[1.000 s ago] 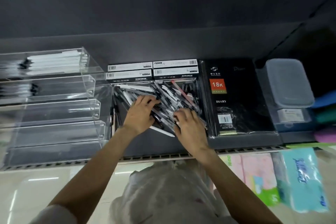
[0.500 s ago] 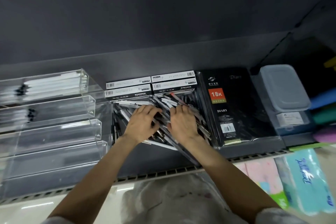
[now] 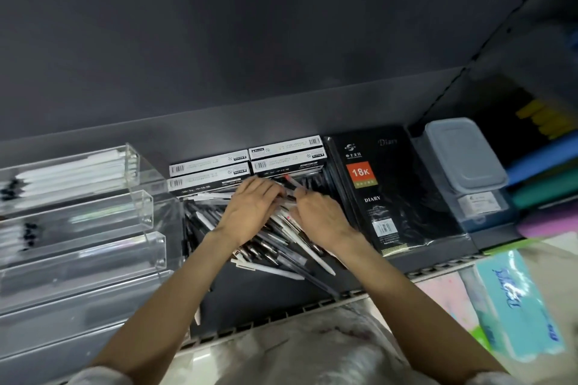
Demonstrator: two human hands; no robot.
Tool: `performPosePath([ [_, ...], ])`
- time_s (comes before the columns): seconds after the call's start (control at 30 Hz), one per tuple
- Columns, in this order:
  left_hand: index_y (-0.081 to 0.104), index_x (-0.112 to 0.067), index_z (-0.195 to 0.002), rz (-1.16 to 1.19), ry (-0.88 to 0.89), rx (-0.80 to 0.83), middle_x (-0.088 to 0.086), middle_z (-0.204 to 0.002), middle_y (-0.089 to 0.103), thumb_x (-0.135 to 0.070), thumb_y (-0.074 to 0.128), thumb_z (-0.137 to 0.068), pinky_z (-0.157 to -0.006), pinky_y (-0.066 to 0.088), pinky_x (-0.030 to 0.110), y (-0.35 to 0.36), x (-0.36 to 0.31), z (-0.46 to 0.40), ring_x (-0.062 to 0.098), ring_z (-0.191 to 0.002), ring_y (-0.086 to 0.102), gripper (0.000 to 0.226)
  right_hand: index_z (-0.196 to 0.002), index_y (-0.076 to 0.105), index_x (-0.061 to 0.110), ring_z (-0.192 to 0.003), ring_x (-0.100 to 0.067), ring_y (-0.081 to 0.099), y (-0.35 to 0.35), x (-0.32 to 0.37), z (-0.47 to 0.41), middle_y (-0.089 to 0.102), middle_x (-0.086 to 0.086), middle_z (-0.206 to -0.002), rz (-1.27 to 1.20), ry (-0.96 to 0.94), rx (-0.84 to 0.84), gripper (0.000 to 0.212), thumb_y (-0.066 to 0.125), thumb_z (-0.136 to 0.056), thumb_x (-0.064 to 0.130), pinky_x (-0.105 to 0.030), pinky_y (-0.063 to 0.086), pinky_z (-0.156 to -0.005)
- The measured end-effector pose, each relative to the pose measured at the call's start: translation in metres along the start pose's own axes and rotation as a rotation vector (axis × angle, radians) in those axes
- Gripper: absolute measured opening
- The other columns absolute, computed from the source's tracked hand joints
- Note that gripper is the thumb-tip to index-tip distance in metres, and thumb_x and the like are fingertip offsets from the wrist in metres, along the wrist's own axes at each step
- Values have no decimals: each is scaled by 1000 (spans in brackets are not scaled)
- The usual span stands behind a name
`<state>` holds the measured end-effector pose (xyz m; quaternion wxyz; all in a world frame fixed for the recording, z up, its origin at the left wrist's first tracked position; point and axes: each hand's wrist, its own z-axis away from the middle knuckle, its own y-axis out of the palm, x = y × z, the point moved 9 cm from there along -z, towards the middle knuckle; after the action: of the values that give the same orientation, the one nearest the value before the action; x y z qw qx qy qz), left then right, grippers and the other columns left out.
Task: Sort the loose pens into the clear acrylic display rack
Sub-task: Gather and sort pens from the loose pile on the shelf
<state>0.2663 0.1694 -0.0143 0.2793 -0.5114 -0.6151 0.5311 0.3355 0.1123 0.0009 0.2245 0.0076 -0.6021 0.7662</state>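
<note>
A heap of loose pens, black and white with a few red-tipped ones, lies on the dark shelf. My left hand rests palm-down on the pile, fingers spread over the pens. My right hand lies beside it, fingers curled around pens at the pile's far side, with a red-tipped pen sticking out past the fingertips. The clear acrylic display rack stands to the left with stepped tiers; its top two tiers hold white pens, the lower tiers look bare.
Several white pen boxes sit behind the pile. A black wrapped diary lies to the right, then a lidded plastic box and coloured folders. Tissue packs sit below the shelf edge.
Both hands have slid further back into the pile and closer together, raking pens toward the boxes. The camera has tilted, so the shelf sits lower in view.
</note>
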Motion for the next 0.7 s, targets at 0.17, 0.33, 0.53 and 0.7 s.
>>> performPosePath([
  [0.17,54,-13,-116,192,71,189,2,-98,63,-32,43,-96,-82,49,31,-15,-16,-18,19,-87,61,30,-102,63,15,-56,6,49,-37,-20,10,58,10,-77,-322,-47,75,15,56,-93,24,-13,36,-59],
  [0.33,53,-16,-98,920,-291,441,-12,-69,49,-24,36,-101,-54,42,18,-14,-31,-15,2,-56,47,19,-116,61,14,-71,-15,68,-70,-44,11,70,-11,-86,-871,-11,46,37,70,-81,9,-23,56,-67],
  [0.53,57,-4,-100,1694,-748,245,-4,-67,48,-19,39,-100,-45,33,15,-10,-44,5,4,-50,41,23,-125,49,21,-84,-12,66,-66,-44,20,68,2,-84,-1309,12,-39,50,68,-81,8,-19,50,-70],
  [0.7,60,-8,-100,1665,-796,172,0,-75,66,-22,46,-95,-50,48,18,-12,-58,16,7,-56,57,20,-106,61,22,-62,-8,56,-62,-40,26,60,4,-71,-1259,2,-118,24,65,-85,10,-20,50,-67],
])
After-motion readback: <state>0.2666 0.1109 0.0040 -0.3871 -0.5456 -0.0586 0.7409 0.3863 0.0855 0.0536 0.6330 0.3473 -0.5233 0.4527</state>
